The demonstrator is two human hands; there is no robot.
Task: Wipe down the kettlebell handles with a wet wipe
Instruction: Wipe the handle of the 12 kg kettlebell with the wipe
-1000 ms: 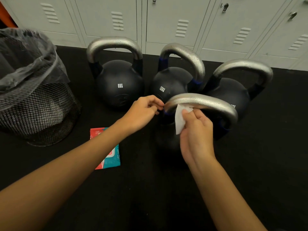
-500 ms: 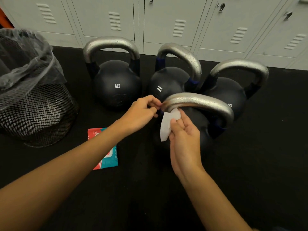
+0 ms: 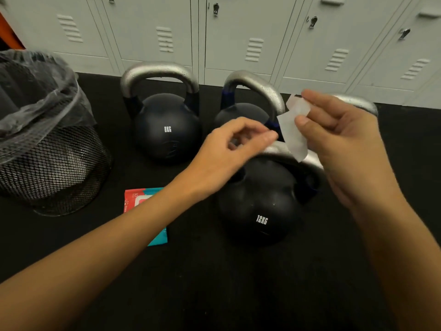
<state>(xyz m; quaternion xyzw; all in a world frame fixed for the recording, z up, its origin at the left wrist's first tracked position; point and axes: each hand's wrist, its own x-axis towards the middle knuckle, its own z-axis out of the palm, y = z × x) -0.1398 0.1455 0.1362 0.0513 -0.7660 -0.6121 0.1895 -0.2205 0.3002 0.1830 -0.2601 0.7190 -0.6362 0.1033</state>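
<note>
black floor (image 3: 214,283), grey lockers (image 3: 238,32) far; right hand (image 3: 338,139) pinches wet wipe (image 3: 292,132); left hand (image 3: 229,151) loosely curled, holding nothing.

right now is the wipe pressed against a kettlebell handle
No, the right hand pinches the wet wipe up in the air, hanging clear above the front kettlebell's handle.

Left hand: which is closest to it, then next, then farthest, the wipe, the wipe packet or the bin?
From the left hand:
1. Wipe, just right of its fingers, pinched by the right hand.
2. Wipe packet, on the floor under the forearm.
3. Bin, far left.
</note>
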